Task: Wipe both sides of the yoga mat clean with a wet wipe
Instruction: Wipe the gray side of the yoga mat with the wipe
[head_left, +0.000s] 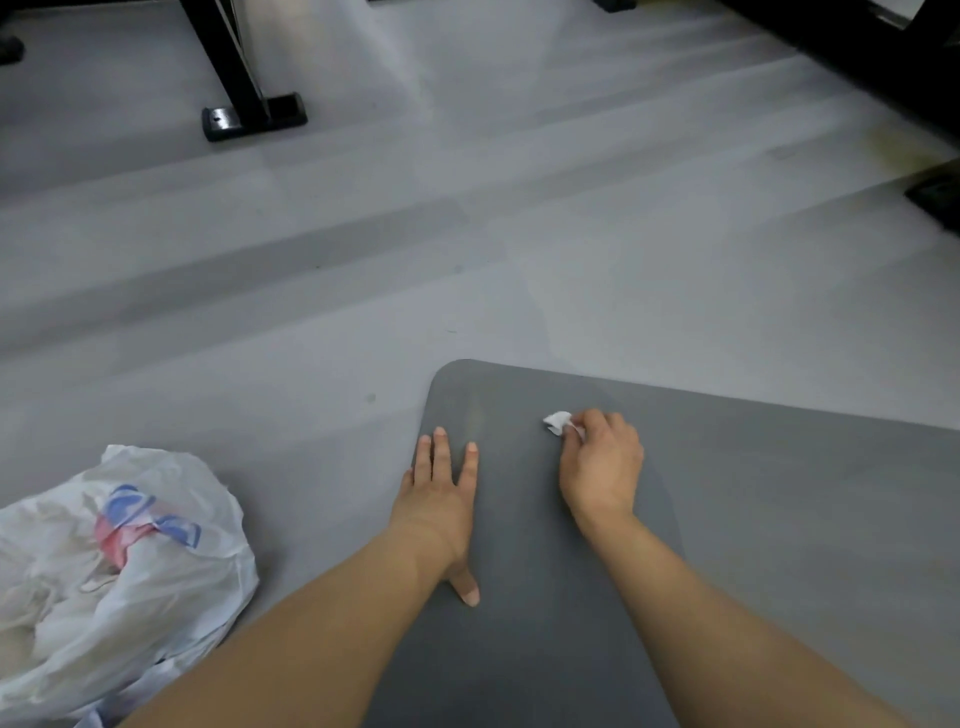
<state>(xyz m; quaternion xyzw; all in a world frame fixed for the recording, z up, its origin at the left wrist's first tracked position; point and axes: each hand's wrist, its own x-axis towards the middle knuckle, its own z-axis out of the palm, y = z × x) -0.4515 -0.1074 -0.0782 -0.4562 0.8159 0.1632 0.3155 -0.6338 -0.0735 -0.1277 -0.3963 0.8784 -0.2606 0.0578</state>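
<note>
— Grey floor (467, 234) fills most of the view. What lies on it?
— Largest is the dark grey yoga mat (779, 519), flat at lower right, its rounded corner pointing up-left, with open floor beyond both edges.
— Anything nearby?
— A crumpled white plastic bag (119, 561) lies left of the mat, apart from it. A black metal foot (254, 117) stands far off at upper left.
— And the hands?
— The left hand (441, 499) lies flat, fingers straight, along the mat's left edge. The right hand (602, 467) has its fingers curled, pinching a small wadded wet wipe (558, 422) against the mat near the corner.
</note>
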